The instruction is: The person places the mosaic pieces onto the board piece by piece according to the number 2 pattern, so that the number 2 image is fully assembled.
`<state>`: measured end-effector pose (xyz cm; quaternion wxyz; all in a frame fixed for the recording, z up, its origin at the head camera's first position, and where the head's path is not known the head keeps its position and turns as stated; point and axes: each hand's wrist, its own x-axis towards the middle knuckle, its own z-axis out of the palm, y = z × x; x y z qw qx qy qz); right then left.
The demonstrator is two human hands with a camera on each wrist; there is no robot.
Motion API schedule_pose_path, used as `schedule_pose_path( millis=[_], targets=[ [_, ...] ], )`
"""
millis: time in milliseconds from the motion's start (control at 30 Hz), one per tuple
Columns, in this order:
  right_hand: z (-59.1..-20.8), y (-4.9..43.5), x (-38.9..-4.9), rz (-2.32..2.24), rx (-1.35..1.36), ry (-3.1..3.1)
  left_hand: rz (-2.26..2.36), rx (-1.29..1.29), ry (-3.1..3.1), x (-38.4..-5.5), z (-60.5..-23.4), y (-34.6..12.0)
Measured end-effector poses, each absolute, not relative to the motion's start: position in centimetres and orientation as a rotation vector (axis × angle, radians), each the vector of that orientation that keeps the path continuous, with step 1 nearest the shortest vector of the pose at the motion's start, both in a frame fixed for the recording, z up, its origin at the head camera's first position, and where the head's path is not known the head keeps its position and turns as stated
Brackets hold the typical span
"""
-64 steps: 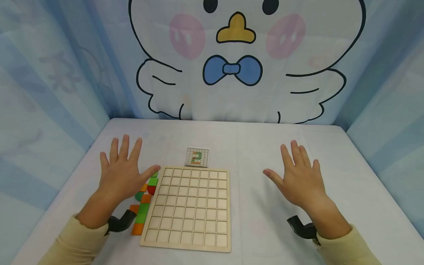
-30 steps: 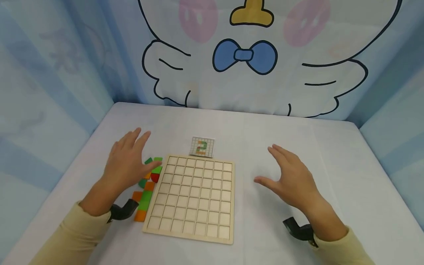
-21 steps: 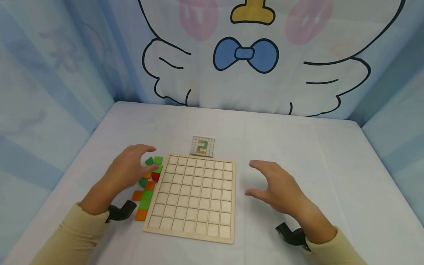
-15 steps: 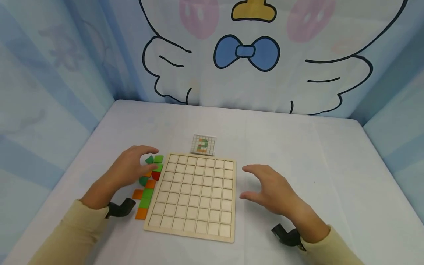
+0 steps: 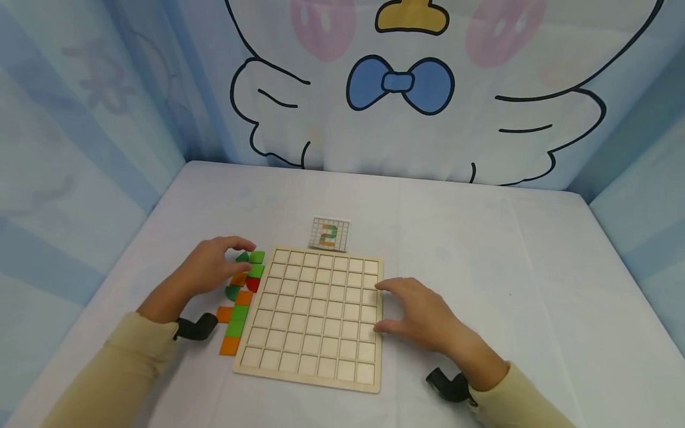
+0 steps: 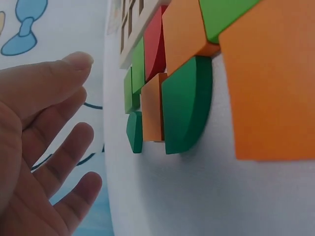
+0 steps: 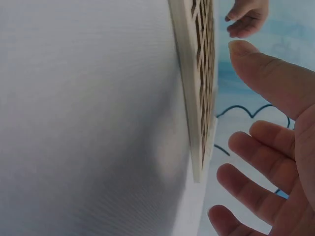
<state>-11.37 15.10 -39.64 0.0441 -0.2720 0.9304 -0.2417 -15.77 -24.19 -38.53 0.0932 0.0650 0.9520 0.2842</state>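
Note:
A square wooden grid board (image 5: 313,309) lies on the white table with bare cells. Along its left side sit flat blocks: light green squares (image 5: 235,329), orange squares (image 5: 231,345), a red rounded piece (image 5: 253,285) and dark green rounded pieces (image 6: 187,108). My left hand (image 5: 206,270) hovers by the far end of these blocks, thumb and fingers apart, holding nothing; the left wrist view shows its fingers loosely bent. At the board's right edge is my right hand (image 5: 425,312), thumb and index finger spread and overlapping the rim. Nothing sits between its fingers in the right wrist view.
Just beyond the board's far edge lies a small card (image 5: 329,233) printed with a coloured figure 2 on a grid. A curtain (image 5: 398,137) with a cartoon character hangs behind the table (image 5: 535,267). Dark camera mounts (image 5: 449,385) stick out from both wrists.
My right hand has come left and nearer to the board's right edge. My left hand has lowered toward the blocks, its spread fingers drawing together and bending. The head view has tilted down.

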Motion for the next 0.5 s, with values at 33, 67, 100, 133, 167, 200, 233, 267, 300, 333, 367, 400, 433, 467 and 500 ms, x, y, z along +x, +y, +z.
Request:
schedule_pose_path(
  millis=[33,67,100,133,167,200,233,267,300,333,367,400,433,467,500],
  targets=[
    [-39.8,15.0,-11.4,-0.73,-0.842,2.847,0.848,0.192,2.823,-16.0,-38.6,-24.2],
    [-40.0,15.0,-11.4,-0.725,-0.85,2.848,0.854,0.185,2.818,-16.1,-38.8,-24.3],
    [-40.1,14.9,-11.4,-0.72,-0.857,2.85,0.858,0.178,2.812,-16.3,-38.8,-24.3],
    [-40.3,14.9,-11.4,-0.713,-0.859,2.851,0.86,0.172,2.808,-16.4,-38.9,-24.3],
    [-40.4,14.8,-11.4,-0.705,-0.858,2.847,0.863,0.167,2.803,-16.6,-39.0,-24.3],
    [-40.4,14.8,-11.4,-0.697,-0.855,2.843,0.866,0.155,2.795,-16.7,-39.0,-24.3],
    [-40.5,14.8,-11.4,-0.691,-0.852,2.839,0.865,0.149,2.79,-16.9,-39.0,-24.2],
    [-40.5,14.8,-11.4,-0.683,-0.849,2.834,0.865,0.147,2.784,-17.0,-39.1,-24.2],
    [-40.5,14.9,-11.4,-0.675,-0.848,2.83,0.864,0.148,2.779,-17.1,-39.1,-24.2],
    [-40.6,14.9,-11.5,-0.668,-0.848,2.826,0.867,0.142,2.772,-17.2,-39.1,-24.2],
    [-40.6,14.9,-11.5,-0.664,-0.847,2.821,0.867,0.135,2.764,-17.3,-39.2,-24.2],
    [-40.6,15.0,-11.5,-0.661,-0.849,2.817,0.866,0.127,2.758,-17.4,-39.3,-24.2],
    [-40.7,15.0,-11.5,-0.659,-0.847,2.812,0.861,0.122,2.752,-17.5,-39.4,-24.2],
    [-40.7,15.1,-11.5,-0.658,-0.851,2.807,0.856,0.114,2.745,-17.6,-39.5,-24.2],
    [-40.6,15.1,-11.5,-0.658,-0.851,2.804,0.851,0.102,2.738,-17.7,-39.6,-24.2]
  ],
)
